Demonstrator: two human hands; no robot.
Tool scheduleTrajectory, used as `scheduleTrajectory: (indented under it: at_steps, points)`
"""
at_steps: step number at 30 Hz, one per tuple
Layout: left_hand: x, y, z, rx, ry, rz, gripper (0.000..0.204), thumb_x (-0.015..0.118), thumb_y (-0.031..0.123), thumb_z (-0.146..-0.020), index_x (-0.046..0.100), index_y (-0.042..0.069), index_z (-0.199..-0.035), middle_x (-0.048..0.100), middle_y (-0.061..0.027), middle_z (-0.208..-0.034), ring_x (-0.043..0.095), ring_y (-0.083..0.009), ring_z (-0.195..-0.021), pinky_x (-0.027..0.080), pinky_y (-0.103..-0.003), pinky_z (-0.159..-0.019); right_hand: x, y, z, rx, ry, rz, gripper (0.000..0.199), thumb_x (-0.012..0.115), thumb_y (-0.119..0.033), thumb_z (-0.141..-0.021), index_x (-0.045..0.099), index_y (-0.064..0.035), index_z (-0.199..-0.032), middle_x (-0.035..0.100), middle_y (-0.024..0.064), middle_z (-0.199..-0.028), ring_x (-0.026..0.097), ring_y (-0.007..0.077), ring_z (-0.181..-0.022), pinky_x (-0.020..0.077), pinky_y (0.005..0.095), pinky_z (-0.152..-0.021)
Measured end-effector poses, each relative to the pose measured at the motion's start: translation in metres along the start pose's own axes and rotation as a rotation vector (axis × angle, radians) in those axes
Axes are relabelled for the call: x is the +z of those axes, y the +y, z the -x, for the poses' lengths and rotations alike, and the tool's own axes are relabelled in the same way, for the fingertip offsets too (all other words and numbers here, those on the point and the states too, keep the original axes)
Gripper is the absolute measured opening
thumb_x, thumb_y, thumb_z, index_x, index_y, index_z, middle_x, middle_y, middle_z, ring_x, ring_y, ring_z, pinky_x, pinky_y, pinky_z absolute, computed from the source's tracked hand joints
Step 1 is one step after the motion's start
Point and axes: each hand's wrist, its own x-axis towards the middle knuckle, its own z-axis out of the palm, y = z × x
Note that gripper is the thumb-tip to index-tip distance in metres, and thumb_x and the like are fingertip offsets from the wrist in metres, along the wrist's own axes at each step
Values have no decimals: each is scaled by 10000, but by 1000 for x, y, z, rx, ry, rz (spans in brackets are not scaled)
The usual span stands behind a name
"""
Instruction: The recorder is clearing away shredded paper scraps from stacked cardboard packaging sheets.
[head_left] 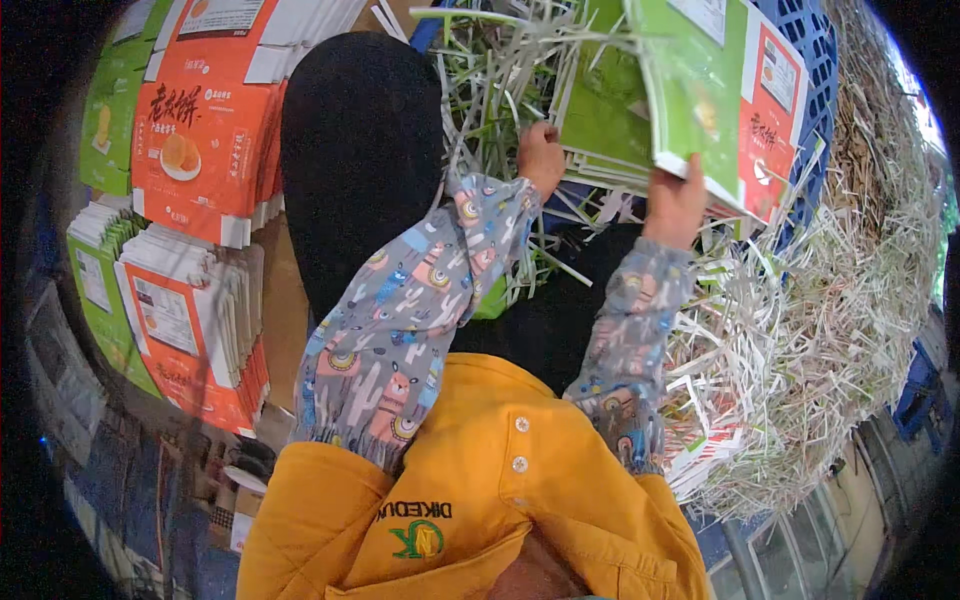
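Note:
My right hand (677, 205) grips the lower edge of a flattened green carton bundle (685, 105), its thumb on the printed face. The bundle is raised at a tilt and slightly blurred. My left hand (542, 160) is closed at the near left corner of other flattened green cartons (605, 105), which lie in layers left of the raised bundle; its fingertips are partly hidden. Just right of the bundle, a flat carton with a red panel (775, 130) shows. Patterned sleeves cover both forearms.
Shredded paper (800, 340) heaps up on the right, with more strips (495, 75) ahead of my left hand. A blue plastic crate (815, 75) stands behind the cartons. Stacks of flattened red cartons (205, 130) and green cartons (110, 110) stand at left, beside my black-clad leg (360, 150).

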Motion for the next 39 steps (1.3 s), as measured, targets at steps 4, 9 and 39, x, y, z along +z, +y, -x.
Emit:
scheduleTrajectory:
  at_steps: [4,9,39]
  points:
    - [-2,-4,-3,5,25,45,179,478,20,-680,561,-23,-833,538,-184,-853,505,-327,-834,399,-362,-730,11,21,0,79,-24,-88,250,483,-151,-845,457,-27,-1060,549,114,-995,550,237,-865,475,387,-771]
    - [0,8,5,-23,42,165,189,484,10,-656,564,-14,-826,560,-139,-781,544,-270,-741,421,-335,-679,-38,74,-34,244,-10,-40,214,485,-155,-846,470,-51,-1033,556,96,-957,553,242,-844,485,384,-739]
    - [6,4,14,32,-348,73,368,489,76,-691,528,-31,-1042,594,-130,-937,558,-191,-865,422,-264,-768,-69,55,-45,65,131,22,293,466,-116,-850,422,-23,-1124,491,116,-1069,500,256,-944,440,417,-796]
